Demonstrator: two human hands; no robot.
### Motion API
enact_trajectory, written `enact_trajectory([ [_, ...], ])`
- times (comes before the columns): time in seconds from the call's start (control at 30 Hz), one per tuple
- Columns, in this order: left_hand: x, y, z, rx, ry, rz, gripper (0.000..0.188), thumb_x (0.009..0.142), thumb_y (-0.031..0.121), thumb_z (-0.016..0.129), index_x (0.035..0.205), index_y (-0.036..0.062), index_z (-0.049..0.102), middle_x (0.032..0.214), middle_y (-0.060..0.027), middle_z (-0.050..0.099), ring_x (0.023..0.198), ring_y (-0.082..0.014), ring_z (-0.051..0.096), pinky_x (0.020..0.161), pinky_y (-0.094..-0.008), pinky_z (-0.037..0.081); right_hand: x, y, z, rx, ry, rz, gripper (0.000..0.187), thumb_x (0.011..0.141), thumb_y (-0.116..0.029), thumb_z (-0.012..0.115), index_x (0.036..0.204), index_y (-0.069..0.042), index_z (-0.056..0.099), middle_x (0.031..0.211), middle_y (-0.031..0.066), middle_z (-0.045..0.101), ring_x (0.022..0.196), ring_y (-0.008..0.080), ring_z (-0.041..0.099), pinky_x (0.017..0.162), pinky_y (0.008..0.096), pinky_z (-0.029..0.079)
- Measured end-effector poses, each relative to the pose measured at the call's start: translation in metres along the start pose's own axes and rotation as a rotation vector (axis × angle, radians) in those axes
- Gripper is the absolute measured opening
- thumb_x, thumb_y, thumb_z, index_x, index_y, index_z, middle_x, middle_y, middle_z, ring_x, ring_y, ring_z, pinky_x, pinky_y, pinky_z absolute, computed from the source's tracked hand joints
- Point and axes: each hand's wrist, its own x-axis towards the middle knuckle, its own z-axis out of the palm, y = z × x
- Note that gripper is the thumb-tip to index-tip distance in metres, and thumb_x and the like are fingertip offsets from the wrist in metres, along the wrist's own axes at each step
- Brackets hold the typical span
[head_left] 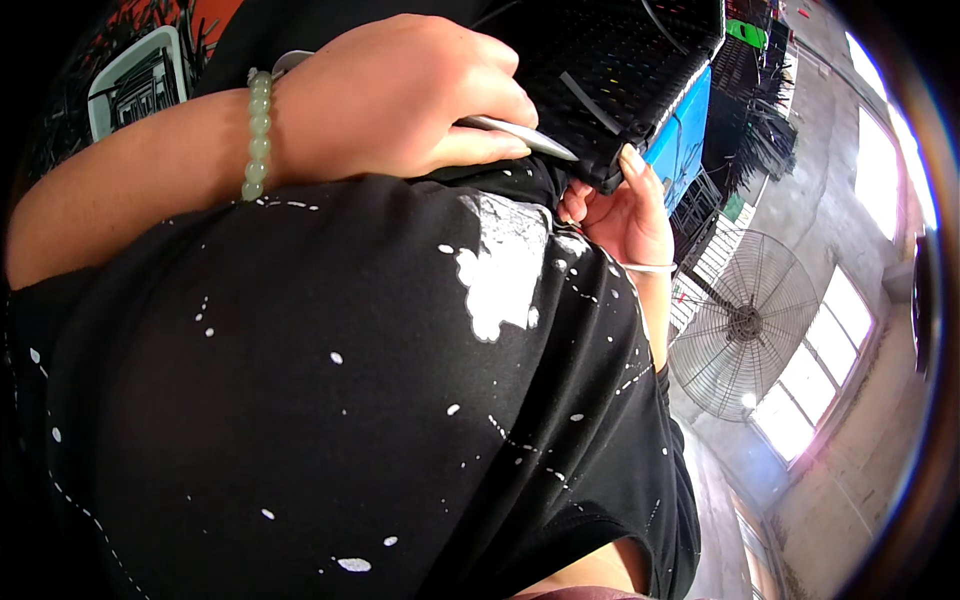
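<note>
My left hand [410,100], wearing a pale green bead bracelet [258,140], is closed round a pointed metal tool [535,138]. The silver tip lies against a corner of a black woven basket [600,80]; the rest of the tool is mostly hidden by my hand. At that same corner, my right hand [640,215] pinches the basket's edge, thumb on top and fingers curled beneath. A light-coloured bangle [650,267] circles that wrist. Loose black strips [590,103] stick out from the weave. The basket rests close against my dark, white-spotted shirt [330,400].
A pale grey plastic basket [150,60] with black strips stands at the far left. Beyond the woven basket are a blue panel [690,130], a green object [746,34] and stacked black strips [765,145]. To the right stands a large fan [745,322] near windows.
</note>
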Motion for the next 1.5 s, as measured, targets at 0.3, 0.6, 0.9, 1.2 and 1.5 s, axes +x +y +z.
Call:
enact_trajectory([
  [0.3,0.0023,0.0010,0.0024,0.154,-0.009,0.078,0.017,0.082,0.018,0.065,0.094,0.0064,0.066,0.074,-0.0062,0.057,0.065,-0.0239,0.058,0.054,-0.0322,0.045,-0.0013,-0.0017,0.0047,0.001,0.057,-0.008,0.022,0.090,-0.022,0.057,0.094,-0.001,0.057,0.074,0.0093,0.062,0.059,0.0185,0.060,0.057,0.0310,0.050],
  [0.6,0.0023,-0.0013,0.0033,0.202,-0.022,0.129,0.016,0.083,0.018,0.063,0.095,0.0065,0.065,0.073,-0.0053,0.058,0.067,-0.0219,0.059,0.053,-0.0322,0.046,-0.0005,-0.0012,0.0009,-0.018,0.002,-0.009,0.023,0.090,-0.023,0.056,0.090,0.000,0.057,0.070,0.0103,0.061,0.058,0.0212,0.060,0.058,0.0314,0.050],
  [0.9,0.0025,0.0007,0.0024,0.236,0.003,0.089,0.016,0.083,0.018,0.064,0.095,0.0069,0.065,0.073,-0.0044,0.058,0.065,-0.0212,0.060,0.052,-0.0318,0.046,-0.0010,0.0018,0.0028,0.013,0.034,0.027,0.022,0.089,-0.021,0.056,0.092,0.001,0.057,0.068,0.0112,0.061,0.057,0.0219,0.060,0.059,0.0322,0.050],
  [1.2,-0.0006,0.0025,-0.0006,0.267,-0.046,0.113,0.016,0.081,0.018,0.066,0.092,0.0070,0.065,0.074,-0.0039,0.059,0.067,-0.0216,0.060,0.057,-0.0310,0.048,-0.0012,0.0002,0.0039,0.015,0.025,0.008,0.022,0.089,-0.021,0.056,0.088,0.001,0.058,0.067,0.0117,0.061,0.058,0.0223,0.060,0.060,0.0324,0.050],
  [1.5,-0.0004,0.0040,0.0005,0.306,-0.043,0.113,0.016,0.080,0.018,0.067,0.091,0.0063,0.065,0.073,-0.0035,0.060,0.065,-0.0201,0.060,0.057,-0.0299,0.048,0.0002,-0.0004,0.0032,-0.004,0.015,0.012,0.021,0.089,-0.021,0.057,0.089,0.000,0.057,0.068,0.0113,0.062,0.058,0.0221,0.060,0.058,0.0319,0.050],
])
